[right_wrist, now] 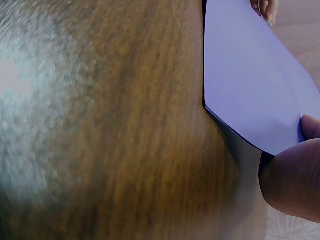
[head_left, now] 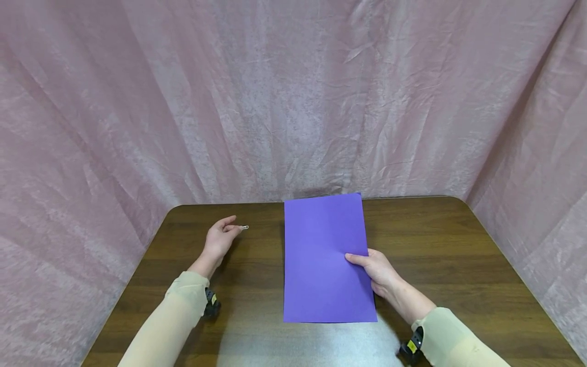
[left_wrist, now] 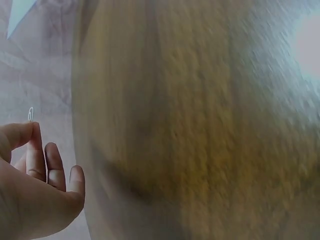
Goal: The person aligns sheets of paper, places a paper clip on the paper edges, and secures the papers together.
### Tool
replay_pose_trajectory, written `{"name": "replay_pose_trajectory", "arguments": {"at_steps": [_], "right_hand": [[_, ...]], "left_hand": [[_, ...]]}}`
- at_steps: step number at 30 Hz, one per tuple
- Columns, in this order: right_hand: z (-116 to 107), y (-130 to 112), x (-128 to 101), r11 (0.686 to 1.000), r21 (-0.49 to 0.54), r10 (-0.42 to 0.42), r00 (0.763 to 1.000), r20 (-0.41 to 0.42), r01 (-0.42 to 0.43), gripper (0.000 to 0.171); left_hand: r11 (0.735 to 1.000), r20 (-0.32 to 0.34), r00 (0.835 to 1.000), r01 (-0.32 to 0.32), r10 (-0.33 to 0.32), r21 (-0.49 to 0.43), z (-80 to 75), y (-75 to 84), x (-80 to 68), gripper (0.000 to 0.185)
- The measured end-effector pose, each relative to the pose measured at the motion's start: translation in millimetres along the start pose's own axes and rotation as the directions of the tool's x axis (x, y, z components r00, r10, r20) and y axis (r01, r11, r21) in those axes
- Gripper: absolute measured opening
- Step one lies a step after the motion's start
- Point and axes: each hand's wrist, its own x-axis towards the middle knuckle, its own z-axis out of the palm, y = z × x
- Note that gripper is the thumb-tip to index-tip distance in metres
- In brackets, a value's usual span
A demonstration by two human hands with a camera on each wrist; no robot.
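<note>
Pink velvety curtains (head_left: pixel 293 102) hung behind the brown wood-grain surface (head_left: pixel 435 239). My left fingers (left_wrist: pixel 36 152) pinched a pale looped paperclip (head_left: pixel 245 227); my right fingers (head_left: pixel 357 259) gripped a smooth rectangular purple sheet (head_left: pixel 321 255).

A brown table (head_left: pixel 458 285) with streaky wood grain spreads under the left hand (head_left: pixel 219 239) and the right hand (head_left: pixel 381 270), its far corners rounded. Between the two hands but nearer the body, a pale patch of glare (head_left: pixel 312 349) shines on its surface. Beyond both hands, a pink curtain (head_left: pixel 293 102) with a mottled sheen hangs in soft folds behind the table. Similar pink cloth (head_left: pixel 555 142) hangs to the right of the right hand.
</note>
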Motion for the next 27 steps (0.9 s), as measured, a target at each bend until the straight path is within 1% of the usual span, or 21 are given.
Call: {"name": "replay_pose_trajectory", "arguments": {"at_steps": [8, 12, 16, 22, 25, 27], "right_hand": [[-0.1, 0.4, 0.8, 1.000, 0.003, 0.001, 1.000, 0.006, -0.001, 0.015], [-0.4, 0.3, 1.4, 1.000, 0.001, 0.004, 1.000, 0.003, -0.004, 0.013], [0.5, 0.7, 1.7, 1.000, -0.002, 0.004, 1.000, 0.004, -0.004, 0.014], [1.3, 1.7, 2.4, 1.000, -0.001, 0.002, 1.000, 0.013, -0.002, 0.015], [1.2, 2.1, 2.8, 1.000, 0.002, 0.000, 1.000, 0.020, 0.000, 0.014], [1.1, 2.2, 3.0, 1.000, 0.002, 0.001, 1.000, 0.024, -0.001, 0.014]], "left_hand": [[0.998, 0.038, 0.998, 0.051, -0.050, -0.032, 5.9, 10.2, -3.1, 0.054], [0.997, 0.059, 0.997, 0.059, -0.056, -0.040, 7.6, 13.8, -3.6, 0.055], [0.998, 0.068, 0.997, 0.048, -0.046, -0.040, 8.5, 16.8, -3.6, 0.054], [0.998, 0.074, 0.997, 0.008, -0.003, -0.055, 12.9, 21.0, -3.7, 0.054], [0.998, 0.073, 0.997, 0.001, 0.004, -0.069, 16.1, 22.5, -4.0, 0.053], [0.997, 0.072, 0.997, 0.008, -0.002, -0.079, 18.3, 23.9, -4.6, 0.052]]}}
